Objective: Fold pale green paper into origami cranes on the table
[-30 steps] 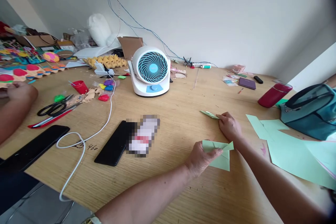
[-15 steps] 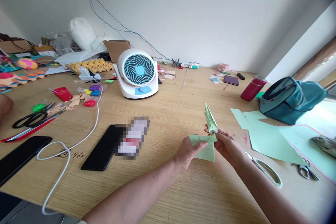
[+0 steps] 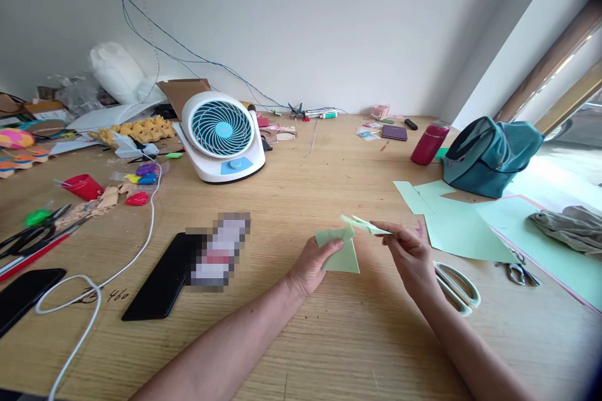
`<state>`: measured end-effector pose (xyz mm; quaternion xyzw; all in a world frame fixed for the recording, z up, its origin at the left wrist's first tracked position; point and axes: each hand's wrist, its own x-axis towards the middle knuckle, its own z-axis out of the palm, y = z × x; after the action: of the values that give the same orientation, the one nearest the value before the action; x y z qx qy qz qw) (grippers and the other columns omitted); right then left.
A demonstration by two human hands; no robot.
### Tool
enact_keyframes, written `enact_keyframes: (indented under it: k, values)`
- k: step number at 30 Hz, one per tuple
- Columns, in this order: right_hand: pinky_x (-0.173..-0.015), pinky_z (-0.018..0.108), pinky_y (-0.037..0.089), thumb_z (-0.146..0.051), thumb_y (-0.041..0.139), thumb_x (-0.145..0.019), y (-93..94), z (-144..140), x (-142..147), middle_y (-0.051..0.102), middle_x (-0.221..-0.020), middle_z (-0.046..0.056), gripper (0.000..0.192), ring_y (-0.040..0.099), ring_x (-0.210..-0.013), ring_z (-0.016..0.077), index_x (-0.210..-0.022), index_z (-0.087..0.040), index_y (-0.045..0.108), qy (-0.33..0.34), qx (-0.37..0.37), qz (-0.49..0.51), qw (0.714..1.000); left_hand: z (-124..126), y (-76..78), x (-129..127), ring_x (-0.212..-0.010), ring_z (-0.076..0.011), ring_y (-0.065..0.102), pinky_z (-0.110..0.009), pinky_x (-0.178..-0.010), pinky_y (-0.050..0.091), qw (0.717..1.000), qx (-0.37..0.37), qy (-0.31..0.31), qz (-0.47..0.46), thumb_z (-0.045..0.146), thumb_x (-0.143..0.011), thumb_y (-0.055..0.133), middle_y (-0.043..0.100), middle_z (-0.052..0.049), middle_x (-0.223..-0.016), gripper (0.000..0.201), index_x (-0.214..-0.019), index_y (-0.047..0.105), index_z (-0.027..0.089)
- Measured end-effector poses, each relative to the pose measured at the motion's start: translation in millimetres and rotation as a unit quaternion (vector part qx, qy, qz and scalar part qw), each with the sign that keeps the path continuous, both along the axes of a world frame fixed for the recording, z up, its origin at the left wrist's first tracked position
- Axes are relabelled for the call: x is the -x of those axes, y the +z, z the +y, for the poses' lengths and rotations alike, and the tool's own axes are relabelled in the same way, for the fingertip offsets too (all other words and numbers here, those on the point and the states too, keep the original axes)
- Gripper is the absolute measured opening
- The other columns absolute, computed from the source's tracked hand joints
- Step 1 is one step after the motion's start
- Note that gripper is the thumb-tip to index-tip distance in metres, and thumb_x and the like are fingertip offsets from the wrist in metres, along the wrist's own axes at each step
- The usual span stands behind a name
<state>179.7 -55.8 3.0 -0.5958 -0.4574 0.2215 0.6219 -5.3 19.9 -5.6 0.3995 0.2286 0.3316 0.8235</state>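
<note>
Between the thumb and fingers of my left hand (image 3: pixel 313 263) is a partly folded piece of light green paper (image 3: pixel 345 257), its upper edge bent over. My right hand (image 3: pixel 409 254) pinches a narrow, layered piece of folded green paper (image 3: pixel 369 225), which lies almost level and points left. Its left tip is smeared by motion and is close to the top corner of the left piece; I cannot tell whether they touch. White-handled scissors (image 3: pixel 458 288) rest on the table, partly behind my right wrist.
Green paper sheets (image 3: pixel 465 235) lie to the right, before a teal bag (image 3: pixel 491 160) and a red bottle (image 3: pixel 429 143). A white fan (image 3: pixel 223 138) stands at the back left. Nearer are a black phone (image 3: pixel 162 279), a white cable (image 3: pixel 151 213) and a red cup (image 3: pixel 83 187).
My right hand has tipped its folded paper from upright to nearly level and drawn away from my left hand. My left hand keeps its paper. The camera view has turned slightly right.
</note>
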Motion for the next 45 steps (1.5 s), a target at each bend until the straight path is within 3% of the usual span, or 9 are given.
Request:
enact_keyframes:
  k: [3,5,14,18,25,30,35,41,45]
  values:
    - [-0.103,0.05,0.042,-0.025,0.056,-0.09,0.2,-3,-2,0.069,-0.123,0.004,0.025,0.06,-0.117,0.0267,-0.103,-0.031,0.076,-0.066,-0.057,-0.116,0.989,-3,3.9,2,-0.108,-0.0289,0.066,-0.037,-0.091,0.047,0.998,-0.023,-0.056,-0.012,0.039,-0.074,0.08,0.073,-0.011,-0.111,0.046,-0.116,0.071,0.021]
    - [-0.105,0.051,0.041,-0.021,0.054,-0.09,0.1,-5,-2,0.068,-0.127,0.003,0.03,0.06,-0.118,0.0266,-0.107,-0.033,0.076,-0.086,-0.08,-0.159,0.98,-4,5.0,3,-0.114,-0.0302,0.064,-0.038,-0.095,0.045,0.997,-0.032,-0.071,-0.016,0.037,-0.076,0.079,0.073,-0.011,-0.11,0.049,-0.121,0.069,0.021]
    - [-0.101,0.048,0.046,-0.016,0.055,-0.091,0.0,-7,8,0.062,-0.134,0.003,0.038,0.06,-0.118,0.0247,-0.118,-0.037,0.07,-0.042,-0.092,-0.247,0.964,-1,2.5,1,-0.12,-0.0334,0.062,-0.04,-0.096,0.047,0.999,0.014,-0.017,-0.049,0.036,-0.072,0.084,0.072,-0.011,-0.118,0.044,-0.111,0.071,0.019]
    - [-0.099,0.047,0.048,-0.022,0.06,-0.09,1.4,-7,14,0.061,-0.132,0.006,0.033,0.059,-0.118,0.0272,-0.119,-0.035,0.069,-0.005,-0.079,-0.229,0.97,2,4.5,1,-0.125,-0.0346,0.058,-0.039,-0.094,0.048,0.999,0.017,0.006,-0.047,0.038,-0.071,0.084,0.071,-0.014,-0.118,0.045,-0.109,0.073,0.017]
    - [-0.081,0.037,0.05,-0.031,0.065,-0.089,-11.6,-2,17,0.065,-0.091,0.004,0.006,0.061,-0.087,0.0214,-0.09,-0.028,0.071,0.032,-0.035,-0.076,0.996,2,7.4,2,-0.125,-0.0337,0.058,-0.039,-0.097,0.048,0.999,0.007,0.0,-0.035,0.039,-0.072,0.082,0.07,-0.015,-0.123,0.059,-0.125,0.067,0.017]
    - [-0.069,0.032,0.051,-0.039,0.07,-0.086,-21.9,1,17,0.062,-0.083,0.002,0.018,0.059,-0.076,0.0182,-0.093,-0.025,0.062,0.056,-0.008,0.021,0.998,1,5.1,1,-0.12,-0.0319,0.061,-0.039,-0.097,0.047,1.0,-0.005,-0.008,-0.025,0.039,-0.074,0.08,0.071,-0.016,-0.119,0.053,-0.12,0.069,0.014]
    - [-0.072,0.031,0.051,-0.039,0.073,-0.084,-20.2,2,17,0.061,-0.087,0.002,0.025,0.059,-0.079,0.0179,-0.099,-0.026,0.058,0.059,-0.002,0.07,0.996,1,0.9,0,-0.108,-0.0284,0.066,-0.037,-0.092,0.048,0.999,-0.026,-0.01,-0.023,0.037,-0.076,0.079,0.073,-0.013,-0.112,0.042,-0.111,0.072,0.014]
    - [-0.07,0.032,0.05,-0.043,0.07,-0.084,-12.5,1,22,0.066,-0.083,0.003,0.022,0.06,-0.076,0.0187,-0.09,-0.024,0.062,0.084,0.013,0.055,0.995,2,0.0,-1,-0.089,-0.0204,0.067,-0.029,-0.078,0.047,0.999,-0.051,0.003,0.003,0.038,-0.074,0.081,0.075,-0.009,-0.098,0.036,-0.099,0.074,0.013]
    - [-0.068,0.03,0.049,-0.047,0.069,-0.084,-10.3,1,23,0.065,-0.081,0.003,0.026,0.059,-0.075,0.0181,-0.085,-0.022,0.063,0.091,0.018,0.039,0.995,1,1.7,-2,-0.089,-0.021,0.067,-0.03,-0.08,0.048,0.999,-0.046,0.012,0.006,0.038,-0.073,0.081,0.075,-0.008,-0.096,0.036,-0.098,0.074,0.014]
